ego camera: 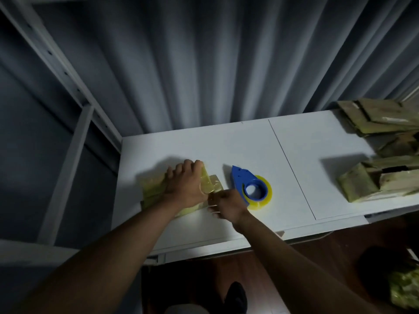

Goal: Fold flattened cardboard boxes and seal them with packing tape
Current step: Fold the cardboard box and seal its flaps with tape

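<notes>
Nearest the camera, the right hand (226,205) has its fingers curled at the near right corner of the small cardboard box (158,189), seemingly pinching a tail of clear tape, though blur hides the exact grip. Just beyond, the left hand (186,182) lies over the box top, fingers bent over its far edge, pressing it down. The box sits on the left part of the white surface (306,155); it looks light and thin-walled, likely to skid or crush, so it is best steadied flat from above and held by the edges. The tape looks sticky, flimsy and prone to wrinkle. Just right of the hands lies the blue tape dispenser (247,182) with its yellowish roll. Farther right, flattened cardboard boxes (385,168) are stacked. Behind hangs a grey curtain (226,64), with metal shelving (68,98) at left.
</notes>
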